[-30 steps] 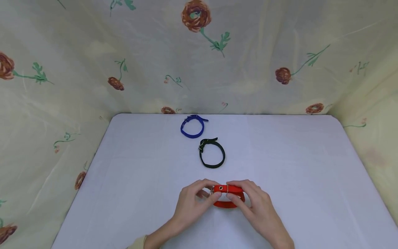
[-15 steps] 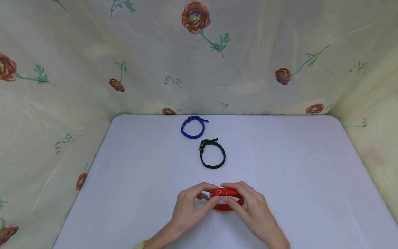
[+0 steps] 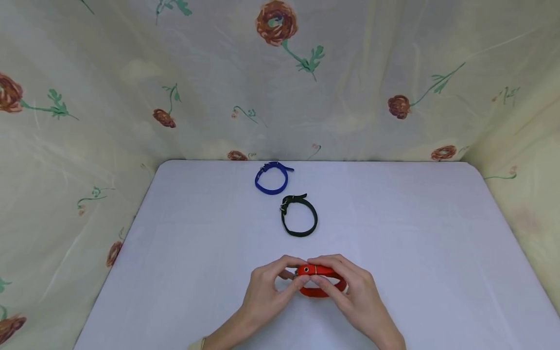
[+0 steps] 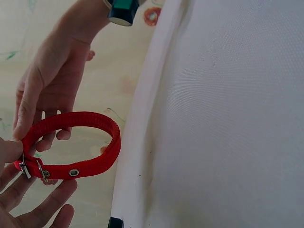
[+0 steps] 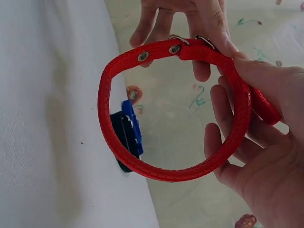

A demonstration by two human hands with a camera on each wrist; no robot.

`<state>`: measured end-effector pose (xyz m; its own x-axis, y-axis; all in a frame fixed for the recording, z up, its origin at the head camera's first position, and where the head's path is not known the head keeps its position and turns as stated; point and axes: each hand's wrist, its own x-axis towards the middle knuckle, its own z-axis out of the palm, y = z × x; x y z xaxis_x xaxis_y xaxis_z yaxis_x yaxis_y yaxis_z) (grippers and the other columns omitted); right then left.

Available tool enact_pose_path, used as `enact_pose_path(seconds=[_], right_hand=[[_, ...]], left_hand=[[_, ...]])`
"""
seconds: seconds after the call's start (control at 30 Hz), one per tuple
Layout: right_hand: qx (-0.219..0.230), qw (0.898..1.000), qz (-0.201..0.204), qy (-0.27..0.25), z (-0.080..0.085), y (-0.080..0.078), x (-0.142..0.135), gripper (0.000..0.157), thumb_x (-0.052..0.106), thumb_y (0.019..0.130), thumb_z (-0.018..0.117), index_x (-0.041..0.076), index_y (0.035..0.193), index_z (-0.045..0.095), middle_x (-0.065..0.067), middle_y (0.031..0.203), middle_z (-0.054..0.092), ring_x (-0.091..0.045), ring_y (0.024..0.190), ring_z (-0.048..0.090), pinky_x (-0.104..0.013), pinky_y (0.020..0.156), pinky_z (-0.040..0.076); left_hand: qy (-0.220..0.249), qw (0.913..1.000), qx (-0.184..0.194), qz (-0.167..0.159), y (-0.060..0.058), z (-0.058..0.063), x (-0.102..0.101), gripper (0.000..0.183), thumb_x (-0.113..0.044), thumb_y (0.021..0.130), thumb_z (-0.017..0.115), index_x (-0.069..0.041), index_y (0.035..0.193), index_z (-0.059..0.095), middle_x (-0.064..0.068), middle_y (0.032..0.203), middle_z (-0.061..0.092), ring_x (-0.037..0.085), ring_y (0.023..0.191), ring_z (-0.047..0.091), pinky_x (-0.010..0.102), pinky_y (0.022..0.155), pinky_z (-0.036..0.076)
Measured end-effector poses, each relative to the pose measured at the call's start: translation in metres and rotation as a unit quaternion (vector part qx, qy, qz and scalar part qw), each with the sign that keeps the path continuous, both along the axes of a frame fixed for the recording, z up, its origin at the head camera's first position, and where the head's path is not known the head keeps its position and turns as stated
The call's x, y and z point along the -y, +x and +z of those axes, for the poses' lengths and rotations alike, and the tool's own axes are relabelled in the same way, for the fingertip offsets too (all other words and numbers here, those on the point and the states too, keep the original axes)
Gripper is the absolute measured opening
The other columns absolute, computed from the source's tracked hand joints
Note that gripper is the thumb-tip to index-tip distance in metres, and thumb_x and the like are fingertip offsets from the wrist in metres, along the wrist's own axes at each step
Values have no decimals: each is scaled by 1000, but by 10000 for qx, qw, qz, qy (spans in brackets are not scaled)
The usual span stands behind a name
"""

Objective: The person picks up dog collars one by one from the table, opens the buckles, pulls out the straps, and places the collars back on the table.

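A red collar with a metal buckle and eyelets is held up between both hands near the front of the table. My left hand pinches it at the buckle end, thumb in front and index finger over the top edge. Beside it, my right hand pinches the strap by the metal keeper, its fingertips close to the left ones. From the right wrist view the red collar shows as a closed round loop, its strap's free end sticking out by the right palm. Metal eyelets line the band in the left wrist view.
A black collar lies buckled in a loop on the white table, beyond the hands. Farther back, near the rear edge, lies a blue collar. Flower-patterned cloth hangs behind and at the sides.
Both hands and the red collar have shifted slightly left and toward the body. My right fingertips have come closer to the left ones along the strap. The black and blue collars stay put.
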<state>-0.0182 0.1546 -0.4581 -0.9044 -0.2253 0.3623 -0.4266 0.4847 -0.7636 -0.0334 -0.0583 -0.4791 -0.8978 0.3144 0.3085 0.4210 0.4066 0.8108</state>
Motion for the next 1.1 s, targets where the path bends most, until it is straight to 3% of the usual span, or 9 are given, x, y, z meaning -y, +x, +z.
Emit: enact_pose_path(seconds=[0.23, 0.37, 0.57, 0.63, 0.83, 1.0, 1.1], right_hand=[[370, 9990, -44, -263, 1, 1, 2, 34, 15, 96, 83, 29, 126, 74, 11, 115, 77, -3, 94, 72, -23, 72, 64], [504, 9975, -27, -489, 1, 1, 2, 32, 15, 97, 81, 27, 126, 73, 10, 116, 76, -3, 95, 73, -24, 74, 64], [321, 9975, -173, -610, -1, 2, 1, 35, 10, 96, 82, 26, 126, 74, 7, 112, 77, -3, 90, 71, -19, 65, 58], [255, 9971, -191, -694, -2, 1, 2, 36, 7, 95, 82, 24, 126, 74, 5, 110, 78, -3, 87, 71, -18, 61, 54], [381, 9951, -326, -853, -2, 2, 3, 36, 6, 95, 81, 22, 125, 73, 5, 109, 79, -3, 85, 73, -18, 67, 59], [353, 9956, -472, -734, 0, 1, 4, 34, 8, 95, 81, 25, 123, 75, 7, 110, 78, -3, 84, 72, -22, 64, 59], [306, 9962, -472, -665, 2, 1, 4, 32, 8, 96, 81, 26, 122, 76, 8, 111, 78, -2, 86, 73, -21, 66, 60]], left_hand=[[-32, 9999, -95, 62, 0, -2, -1, 22, -31, 103, 75, -21, 123, 73, -5, 111, 84, 11, 92, 81, 27, 77, 65], [196, 9998, 13, -19, 0, -3, -3, 20, -27, 105, 72, -21, 124, 72, -1, 113, 84, 15, 92, 82, 24, 76, 64], [638, 9970, 422, -64, 1, -4, -3, 19, -27, 108, 68, -23, 127, 69, -2, 118, 82, 18, 91, 82, 24, 76, 64], [784, 9945, 690, -19, 1, -4, -3, 20, -28, 108, 68, -25, 127, 68, -2, 118, 82, 18, 94, 82, 26, 76, 64], [1156, 9801, 1613, 91, 2, -5, -4, 22, -32, 109, 66, -27, 130, 62, 2, 120, 83, 23, 99, 83, 25, 85, 63], [1250, 9742, 1879, 36, 2, -2, -5, 23, -31, 109, 65, -25, 131, 60, 6, 121, 82, 30, 92, 83, 25, 88, 62], [1163, 9747, 1910, 60, 2, 0, -4, 23, -33, 109, 65, -27, 131, 60, 4, 120, 83, 26, 89, 84, 25, 87, 60]])
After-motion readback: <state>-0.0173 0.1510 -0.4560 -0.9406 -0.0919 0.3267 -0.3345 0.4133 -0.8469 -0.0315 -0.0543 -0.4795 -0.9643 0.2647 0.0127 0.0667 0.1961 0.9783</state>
